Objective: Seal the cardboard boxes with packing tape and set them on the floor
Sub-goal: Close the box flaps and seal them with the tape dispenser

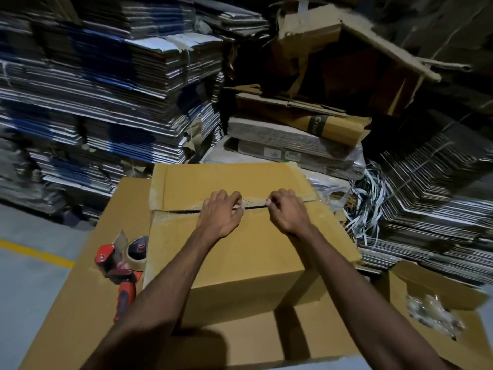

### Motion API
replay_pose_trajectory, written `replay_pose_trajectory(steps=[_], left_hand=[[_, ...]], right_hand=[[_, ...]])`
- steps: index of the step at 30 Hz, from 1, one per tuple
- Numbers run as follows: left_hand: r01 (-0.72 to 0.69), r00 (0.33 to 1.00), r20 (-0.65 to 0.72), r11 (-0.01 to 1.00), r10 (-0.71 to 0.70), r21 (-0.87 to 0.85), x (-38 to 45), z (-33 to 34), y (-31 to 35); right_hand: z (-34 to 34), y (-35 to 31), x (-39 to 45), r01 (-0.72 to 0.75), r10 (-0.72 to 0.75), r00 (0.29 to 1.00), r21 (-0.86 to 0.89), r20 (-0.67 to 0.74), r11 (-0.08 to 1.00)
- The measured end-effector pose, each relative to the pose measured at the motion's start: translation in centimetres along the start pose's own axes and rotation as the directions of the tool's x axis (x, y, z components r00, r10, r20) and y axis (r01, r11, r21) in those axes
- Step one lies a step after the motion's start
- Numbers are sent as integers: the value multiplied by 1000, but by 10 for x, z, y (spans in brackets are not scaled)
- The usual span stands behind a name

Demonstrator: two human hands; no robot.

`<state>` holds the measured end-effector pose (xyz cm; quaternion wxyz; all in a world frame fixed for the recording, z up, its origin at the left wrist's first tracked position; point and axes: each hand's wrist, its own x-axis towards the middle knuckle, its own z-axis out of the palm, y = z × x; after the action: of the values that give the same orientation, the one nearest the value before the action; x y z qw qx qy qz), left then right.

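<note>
The cardboard box is set on a larger carton, its flap seam running left to right. The seam is pinched by fingers of the left hand and right hand.

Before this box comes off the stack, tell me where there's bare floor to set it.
Bare grey floor lies to the left, crossed by a yellow line, between the flattened carton stacks and the large bottom box. The right is crowded: an open box, loose strapping and more flattened cartons. The tape dispenser sits on the bottom box's left.
</note>
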<state>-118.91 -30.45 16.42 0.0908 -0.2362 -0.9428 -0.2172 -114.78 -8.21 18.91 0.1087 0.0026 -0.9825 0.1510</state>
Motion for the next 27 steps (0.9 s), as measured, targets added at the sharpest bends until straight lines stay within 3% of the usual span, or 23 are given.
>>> replay_pose_trajectory(steps=[4, 6, 9, 12, 16, 19, 22, 25, 27], left_hand=[[125, 990, 50, 985, -132, 120, 16, -4, 26], [123, 991, 40, 983, -129, 137, 24, 2, 46], [81, 996, 30, 989, -85, 127, 29, 20, 70], [130, 991, -31, 985, -127, 117, 33, 30, 78], [115, 993, -35, 988, -112, 105, 28, 34, 75], [127, 992, -15, 982, -126, 140, 26, 34, 80], [140, 989, 14, 978, -144, 153, 25, 33, 83], [149, 989, -25, 978, -147, 149, 26, 36, 80], [150, 988, -46, 977, -145, 149, 26, 39, 78]], right_hand=[[-25, 65, -4, -153, 144, 987, -126, -73, 980], [-29, 70, 0, -188, 176, 981, -170, -83, 967], [-20, 47, 4, -52, 49, 999, -163, -19, 985], [-20, 50, -1, 89, -89, 996, -94, -1, 992], [-31, 110, -2, -95, 90, 994, -99, -55, 991], [-34, 144, -6, -310, 322, 942, 126, -95, 942], [-29, 147, -10, -421, 458, 889, 428, 18, 799], [-33, 142, -13, -368, 426, 904, 447, -33, 815], [-36, 140, -10, -380, 402, 915, 380, 25, 843]])
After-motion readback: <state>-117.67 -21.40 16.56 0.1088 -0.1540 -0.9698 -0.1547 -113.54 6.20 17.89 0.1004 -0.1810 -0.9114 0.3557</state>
